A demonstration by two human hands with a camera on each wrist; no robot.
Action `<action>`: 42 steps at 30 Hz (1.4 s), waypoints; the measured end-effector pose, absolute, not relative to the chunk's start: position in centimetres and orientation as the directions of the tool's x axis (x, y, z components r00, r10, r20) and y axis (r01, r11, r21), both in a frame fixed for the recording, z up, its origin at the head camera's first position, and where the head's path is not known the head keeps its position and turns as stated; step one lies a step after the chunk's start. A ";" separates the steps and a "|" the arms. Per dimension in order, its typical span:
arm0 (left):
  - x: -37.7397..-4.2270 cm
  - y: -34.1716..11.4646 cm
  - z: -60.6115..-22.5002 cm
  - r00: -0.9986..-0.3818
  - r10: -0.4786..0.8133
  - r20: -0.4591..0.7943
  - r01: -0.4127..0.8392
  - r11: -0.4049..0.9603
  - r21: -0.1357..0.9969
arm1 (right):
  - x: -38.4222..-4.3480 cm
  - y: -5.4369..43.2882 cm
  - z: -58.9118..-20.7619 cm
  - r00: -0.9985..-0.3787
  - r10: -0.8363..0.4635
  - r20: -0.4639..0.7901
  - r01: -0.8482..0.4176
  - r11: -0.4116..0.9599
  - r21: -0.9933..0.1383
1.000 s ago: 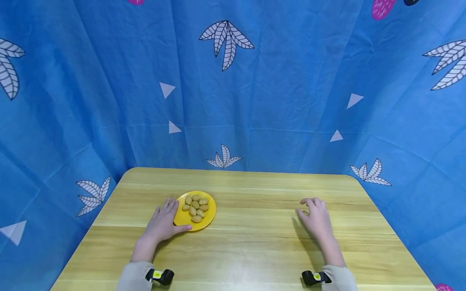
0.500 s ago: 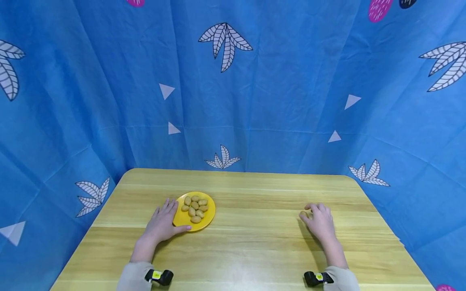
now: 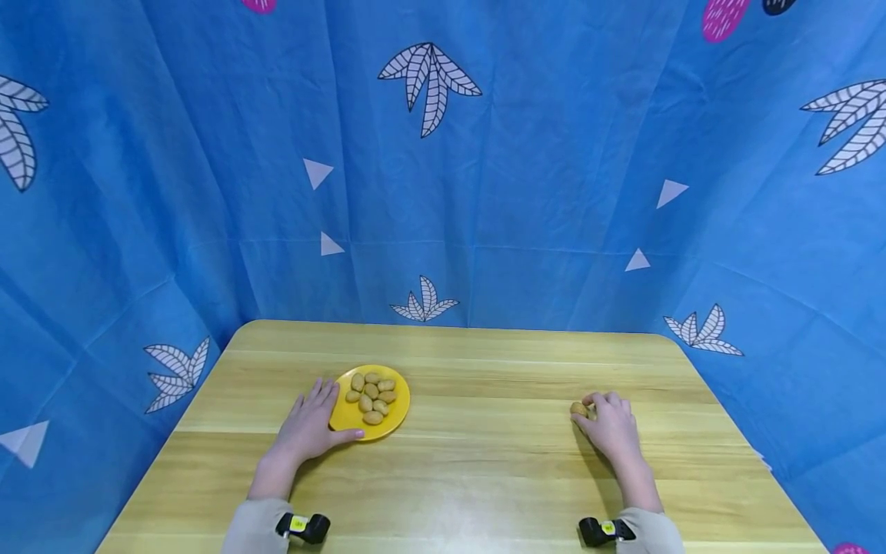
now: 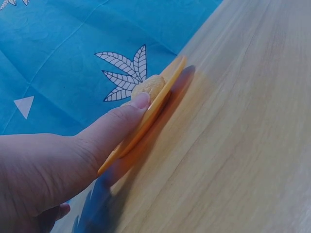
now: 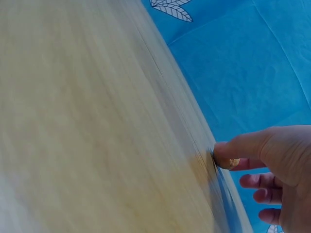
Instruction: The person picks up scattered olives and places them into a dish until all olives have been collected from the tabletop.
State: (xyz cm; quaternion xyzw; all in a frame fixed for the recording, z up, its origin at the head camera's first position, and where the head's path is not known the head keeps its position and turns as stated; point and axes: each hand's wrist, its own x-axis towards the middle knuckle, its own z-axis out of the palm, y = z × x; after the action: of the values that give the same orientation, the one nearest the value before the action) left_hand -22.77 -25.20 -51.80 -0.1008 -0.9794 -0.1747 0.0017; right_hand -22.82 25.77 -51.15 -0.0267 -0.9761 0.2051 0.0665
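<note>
A round yellow plate (image 3: 398, 419) stands left of the table's middle, with several tan, oval walnuts (image 3: 366, 402) on it. My left hand (image 3: 309, 429) rests against the plate's left side, fingers straight and thumb laid over the near rim. In the left wrist view the thumb (image 4: 119, 119) lies across the orange-looking rim in front of a rough tan walnut (image 4: 149, 87). On the right, my right hand (image 3: 612, 425) pinches a single walnut (image 3: 578, 409) between thumb and index finger, low at the tabletop. The right wrist view shows that walnut (image 5: 228, 163) partly hidden by the thumb; the other fingers are loosely curled.
The wooden table (image 3: 477, 469) has rounded far corners. A blue curtain (image 3: 554, 154) with leaf and triangle prints hangs behind it and along both sides. Each sleeve carries a black wrist camera, one left (image 3: 304, 527) and one right (image 3: 605, 531).
My right hand has moved slightly right and lower, closing its thumb and index finger on the walnut. The left hand and the plate have stayed in place.
</note>
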 end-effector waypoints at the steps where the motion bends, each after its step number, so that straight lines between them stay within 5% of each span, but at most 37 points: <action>1: -22.8 -25.2 -51.8 -0.980 0.198 0.038 0.199 0.919 0.342 | -22.8 25.8 -51.2 -0.990 0.079 0.119 0.024 0.915 -0.403; 42: -22.8 -25.5 -51.9 -0.979 0.199 0.040 0.200 0.917 0.345 | -22.9 19.1 -49.3 -0.928 -0.149 0.340 -0.247 0.931 -0.268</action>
State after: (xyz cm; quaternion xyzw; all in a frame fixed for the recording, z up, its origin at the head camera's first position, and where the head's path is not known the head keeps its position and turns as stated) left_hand -22.78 -25.46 -51.94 -0.1018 -0.9791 -0.1761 0.0020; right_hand -22.86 19.12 -49.32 0.1021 -0.9696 0.1550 0.1592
